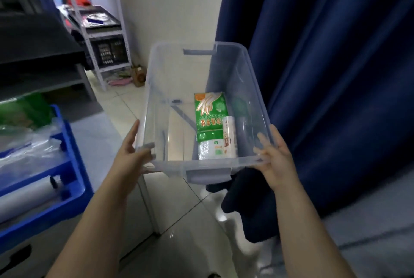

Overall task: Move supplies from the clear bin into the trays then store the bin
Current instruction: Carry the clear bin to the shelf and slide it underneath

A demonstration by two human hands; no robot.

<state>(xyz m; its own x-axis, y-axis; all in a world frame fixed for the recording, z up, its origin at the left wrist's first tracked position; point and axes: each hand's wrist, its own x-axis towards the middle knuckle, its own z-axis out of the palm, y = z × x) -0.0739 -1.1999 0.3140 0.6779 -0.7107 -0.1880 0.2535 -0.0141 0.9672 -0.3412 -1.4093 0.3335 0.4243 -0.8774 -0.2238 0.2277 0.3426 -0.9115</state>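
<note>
Head view
Clear bin point(156, 89): held in the air above the tiled floor point(179, 244), in front of a dark blue curtain point(336, 76), its near end toward the person.
Left hand point(132, 154): closed on the bin's near-left corner, thumb over the rim, fingers under and outside the wall.
Right hand point(274, 161): gripping the near-right corner, fingers curled over the rim.
Bin contents: a green glove packet point(209, 111) lies flat along the right side; a white roll point(229, 136) lies just beside it, touching its near-right edge; a clear-and-white packet point(208, 148) sits at the near end under the green one.
Blue tray point(67, 179): at the left edge, on a pale surface, holding clear plastic bags point(29, 150) and a pale roll point(26, 197).
Background: a white shelving rack point(105, 37) stands by the wall.
</note>
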